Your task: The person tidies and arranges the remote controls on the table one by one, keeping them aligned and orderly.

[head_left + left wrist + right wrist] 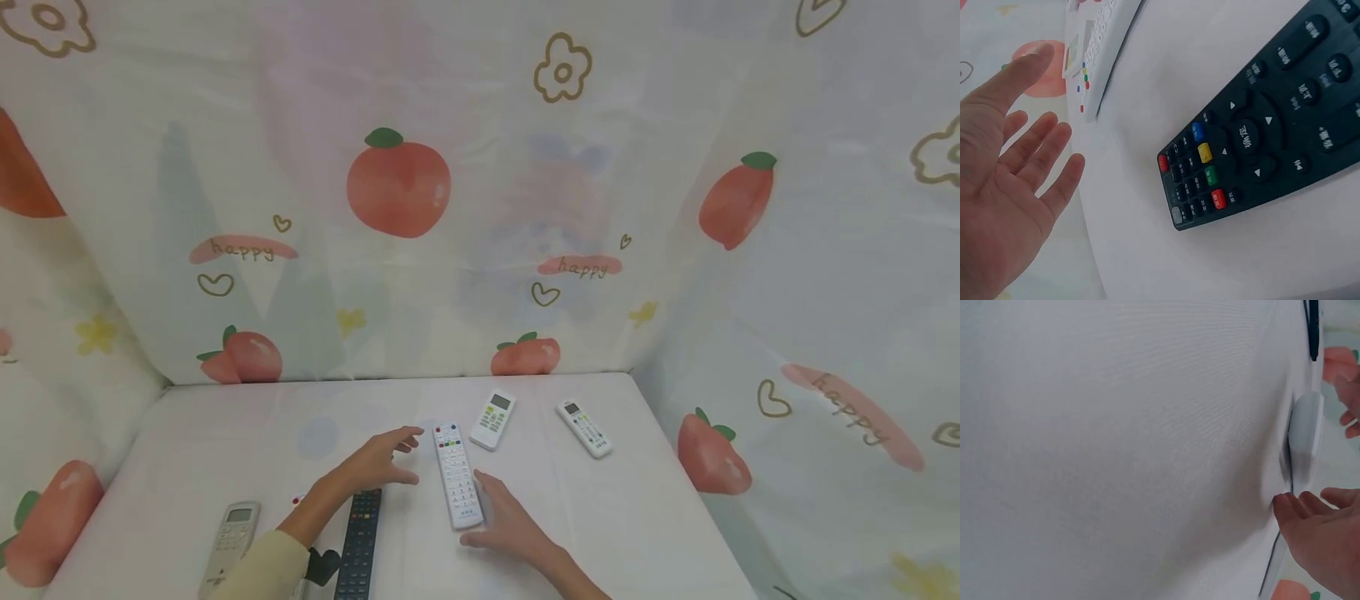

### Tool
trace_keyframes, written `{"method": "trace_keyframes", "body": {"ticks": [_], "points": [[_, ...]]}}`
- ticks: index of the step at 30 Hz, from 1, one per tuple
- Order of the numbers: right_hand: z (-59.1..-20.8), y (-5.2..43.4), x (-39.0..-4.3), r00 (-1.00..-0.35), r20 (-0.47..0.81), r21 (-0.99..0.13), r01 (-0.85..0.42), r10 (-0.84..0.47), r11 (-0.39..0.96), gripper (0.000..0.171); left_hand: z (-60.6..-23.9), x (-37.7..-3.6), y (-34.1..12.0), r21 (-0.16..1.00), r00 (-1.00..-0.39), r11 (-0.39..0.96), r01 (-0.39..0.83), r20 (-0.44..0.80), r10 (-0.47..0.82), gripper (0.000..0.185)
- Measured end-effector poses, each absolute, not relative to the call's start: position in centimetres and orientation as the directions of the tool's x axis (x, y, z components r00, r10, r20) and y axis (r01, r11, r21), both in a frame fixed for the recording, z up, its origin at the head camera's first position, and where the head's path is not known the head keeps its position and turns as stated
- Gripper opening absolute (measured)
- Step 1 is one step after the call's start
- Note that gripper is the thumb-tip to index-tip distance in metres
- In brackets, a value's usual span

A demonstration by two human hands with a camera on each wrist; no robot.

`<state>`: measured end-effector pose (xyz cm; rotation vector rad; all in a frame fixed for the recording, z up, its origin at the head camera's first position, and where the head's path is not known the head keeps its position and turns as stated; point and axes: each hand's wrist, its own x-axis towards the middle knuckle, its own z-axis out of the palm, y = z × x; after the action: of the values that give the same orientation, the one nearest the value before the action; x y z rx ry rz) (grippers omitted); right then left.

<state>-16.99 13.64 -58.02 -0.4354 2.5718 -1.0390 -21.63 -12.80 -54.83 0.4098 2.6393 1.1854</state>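
In the head view, a long white remote (457,475) is seen lying lengthwise at the lower centre of a white table (645,517). The left hand (375,463) is held just left of it, fingers straight and spread, gripping nothing; whether the fingertips touch the remote cannot be told. The right hand (510,521) is laid flat at the remote's lower right, fingers extended (its thumb side is just beside the remote's near end). A black remote (361,542) lies below the left hand, a grey-white remote (231,546) at the lower left, and two small white remotes (492,419) (584,428) further up, right of centre.

In the left wrist view, the left hand (1007,181) is shown open at the left, palm visible, with the white remote (1094,59) at the upper left and the black remote (1266,125) at the right.

In the right wrist view, the right hand (1322,537) is seen at the lower right, fingers straight, beside a blurred white remote (1304,434).
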Motion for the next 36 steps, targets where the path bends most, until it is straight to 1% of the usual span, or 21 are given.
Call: {"method": "trace_keyframes", "body": {"ticks": [12,20,27,33,36], "points": [[-58.8,14.2,-17.2,-0.891,-0.202,-0.656,-0.185,-0.406,0.732,0.106,-56.9,-25.0,-11.1,0.729,-0.939,0.675,0.116,-0.141,0.313,0.08],[-59.3,13.9,-17.8,-0.895,-0.211,-0.605,-0.196,-0.393,0.772,0.104,-57.4,-26.8,-10.0,0.681,-0.933,0.718,0.146,-0.147,0.329,0.085],[-59.3,13.4,-18.0,-0.893,-0.191,-0.573,-0.235,-0.407,0.785,0.103,-57.0,-27.4,-9.4,0.634,-0.922,0.763,0.128,-0.208,0.327,0.089],[-59.4,13.2,-18.1,-0.898,-0.171,-0.542,-0.258,-0.406,0.8,0.103,-56.9,-27.6,-8.9,0.567,-0.905,0.803,0.183,-0.222,0.363,0.09],[-59.6,13.3,-18.2,-0.905,-0.163,-0.54,-0.252,-0.394,0.803,0.103,-57.0,-27.7,-8.5,0.559,-0.9,0.805,0.197,-0.223,0.375,0.09]]}}
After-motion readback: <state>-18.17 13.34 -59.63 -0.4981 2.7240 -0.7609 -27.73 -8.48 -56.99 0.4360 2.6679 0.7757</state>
